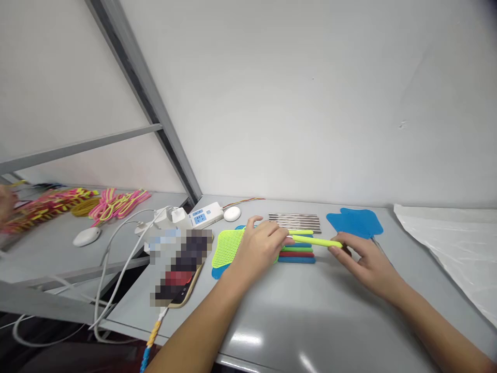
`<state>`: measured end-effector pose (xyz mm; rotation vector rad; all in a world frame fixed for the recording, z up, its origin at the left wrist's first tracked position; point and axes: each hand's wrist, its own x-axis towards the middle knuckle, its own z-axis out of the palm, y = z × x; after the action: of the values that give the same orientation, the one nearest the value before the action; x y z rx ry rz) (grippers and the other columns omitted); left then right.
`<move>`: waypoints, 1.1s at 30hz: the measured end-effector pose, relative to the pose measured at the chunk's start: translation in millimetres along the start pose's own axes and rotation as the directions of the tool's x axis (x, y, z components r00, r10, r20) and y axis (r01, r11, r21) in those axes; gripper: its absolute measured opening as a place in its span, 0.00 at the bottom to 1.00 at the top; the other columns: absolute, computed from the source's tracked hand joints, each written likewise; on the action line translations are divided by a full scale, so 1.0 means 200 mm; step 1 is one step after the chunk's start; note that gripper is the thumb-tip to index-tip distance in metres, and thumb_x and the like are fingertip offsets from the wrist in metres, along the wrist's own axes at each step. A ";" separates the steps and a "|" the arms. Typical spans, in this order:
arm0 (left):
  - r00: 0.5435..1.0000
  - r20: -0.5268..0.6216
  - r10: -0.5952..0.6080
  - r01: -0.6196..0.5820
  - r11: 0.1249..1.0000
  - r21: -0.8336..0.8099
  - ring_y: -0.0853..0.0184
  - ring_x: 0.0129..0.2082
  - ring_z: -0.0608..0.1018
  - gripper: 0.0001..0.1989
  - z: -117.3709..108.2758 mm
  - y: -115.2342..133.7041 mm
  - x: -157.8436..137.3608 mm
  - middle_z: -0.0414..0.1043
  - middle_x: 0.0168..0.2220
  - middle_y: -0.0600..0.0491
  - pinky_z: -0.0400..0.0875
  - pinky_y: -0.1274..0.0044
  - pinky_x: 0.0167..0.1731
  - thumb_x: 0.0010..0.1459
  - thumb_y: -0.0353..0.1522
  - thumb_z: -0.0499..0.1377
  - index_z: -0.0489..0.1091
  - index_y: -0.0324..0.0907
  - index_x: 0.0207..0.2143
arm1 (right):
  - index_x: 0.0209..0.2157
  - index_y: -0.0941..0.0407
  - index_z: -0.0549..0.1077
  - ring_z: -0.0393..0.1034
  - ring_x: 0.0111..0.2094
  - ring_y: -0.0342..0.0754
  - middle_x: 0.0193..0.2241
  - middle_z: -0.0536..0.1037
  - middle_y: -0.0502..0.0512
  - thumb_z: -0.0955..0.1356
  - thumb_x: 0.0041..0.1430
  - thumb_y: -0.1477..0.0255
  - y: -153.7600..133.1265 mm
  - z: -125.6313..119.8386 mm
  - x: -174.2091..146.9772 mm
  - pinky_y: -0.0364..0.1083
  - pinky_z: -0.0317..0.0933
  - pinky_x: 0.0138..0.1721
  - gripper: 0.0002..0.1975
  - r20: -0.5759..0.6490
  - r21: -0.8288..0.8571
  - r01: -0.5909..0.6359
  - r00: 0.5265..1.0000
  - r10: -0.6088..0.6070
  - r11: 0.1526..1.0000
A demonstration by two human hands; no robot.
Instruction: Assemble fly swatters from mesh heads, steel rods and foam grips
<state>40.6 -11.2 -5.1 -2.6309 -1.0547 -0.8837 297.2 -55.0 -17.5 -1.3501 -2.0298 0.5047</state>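
A slim yellow-green handle (316, 241) is held level above the table between my two hands. My left hand (260, 248) is closed at its left end, where a short piece of shiny metal shows by the fingers. At the other end my right hand (363, 261) pinches the tip between thumb and fingers. Beneath and behind my left hand lie a yellow-green perforated fly swatter head (227, 248) and blue ones, partly covered. Several coloured handles (297, 255) lie side by side below the held one. Several metal rods (293, 221) rest just behind them.
Blue swatter heads (355, 223) lie back right, near a white plastic sheet (446, 243). A phone (190, 285), power strip (205, 215) and white round device (232, 213) stand left. Beyond the metal frame (147, 93) are pink-yellow cords (120, 204) and another person's hand (5, 202).
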 end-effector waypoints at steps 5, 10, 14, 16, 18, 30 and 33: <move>0.998 0.053 0.044 -0.042 0.998 -0.042 0.69 0.30 0.70 0.12 0.07 0.08 -0.02 0.69 0.27 0.56 0.56 0.71 0.39 0.66 0.36 0.50 0.69 0.42 0.33 | 0.41 0.53 0.69 0.65 0.35 0.49 0.32 0.73 0.53 0.65 0.63 0.67 0.01 0.10 0.01 0.51 0.53 0.44 0.07 -0.024 -0.374 0.319 0.936 -0.352 0.871; 0.993 0.099 0.064 -0.058 0.996 -0.061 0.68 0.28 0.69 0.14 0.12 0.16 -0.05 0.68 0.27 0.56 0.53 0.72 0.30 0.66 0.38 0.48 0.66 0.42 0.30 | 0.35 0.56 0.70 0.61 0.26 0.46 0.23 0.69 0.50 0.61 0.66 0.70 0.02 0.19 0.00 0.51 0.51 0.40 0.08 0.065 -0.552 0.405 0.892 -0.447 0.728; 0.992 0.124 0.018 -0.004 0.994 -0.107 0.67 0.32 0.70 0.14 0.10 0.16 -0.03 0.70 0.30 0.55 0.55 0.72 0.32 0.66 0.40 0.48 0.68 0.42 0.36 | 0.35 0.57 0.69 0.60 0.25 0.45 0.22 0.69 0.49 0.60 0.67 0.70 0.06 0.20 0.00 0.49 0.51 0.37 0.09 0.089 -0.567 0.416 0.889 -0.449 0.711; 0.992 0.126 -0.022 0.040 0.989 -0.141 0.67 0.34 0.70 0.14 0.08 0.12 -0.02 0.71 0.32 0.54 0.57 0.72 0.33 0.66 0.40 0.48 0.68 0.43 0.37 | 0.37 0.57 0.69 0.61 0.25 0.45 0.23 0.70 0.49 0.61 0.67 0.69 0.08 0.20 0.01 0.49 0.51 0.37 0.09 0.075 -0.582 0.404 0.891 -0.448 0.706; 0.990 0.125 -0.071 0.093 0.978 -0.188 0.67 0.35 0.71 0.13 0.06 0.08 -0.01 0.71 0.33 0.54 0.58 0.72 0.34 0.66 0.39 0.48 0.68 0.43 0.36 | 0.38 0.57 0.70 0.63 0.26 0.45 0.22 0.70 0.49 0.62 0.66 0.68 0.09 0.18 0.02 0.49 0.51 0.37 0.08 0.056 -0.599 0.383 0.896 -0.440 0.703; 0.978 0.164 -0.129 0.189 0.882 -0.432 0.67 0.34 0.72 0.11 0.10 0.00 0.01 0.71 0.31 0.52 0.65 0.74 0.36 0.65 0.35 0.51 0.70 0.42 0.34 | 0.42 0.58 0.71 0.68 0.30 0.48 0.28 0.76 0.55 0.58 0.68 0.70 0.07 0.10 0.03 0.47 0.51 0.36 0.12 0.028 -0.596 0.280 0.944 -0.329 0.752; 0.984 0.123 -0.128 0.168 0.890 -0.424 0.67 0.33 0.72 0.09 0.12 0.05 0.02 0.71 0.30 0.52 0.65 0.75 0.35 0.64 0.34 0.52 0.71 0.42 0.34 | 0.40 0.57 0.71 0.65 0.28 0.48 0.26 0.74 0.54 0.58 0.68 0.71 0.06 0.08 0.02 0.47 0.49 0.33 0.11 -0.001 -0.595 0.260 0.946 -0.324 0.760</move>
<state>59.7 -7.1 -21.3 -3.0070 -1.2164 -1.1592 292.0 -46.1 -35.4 -1.3054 -2.3513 -0.3764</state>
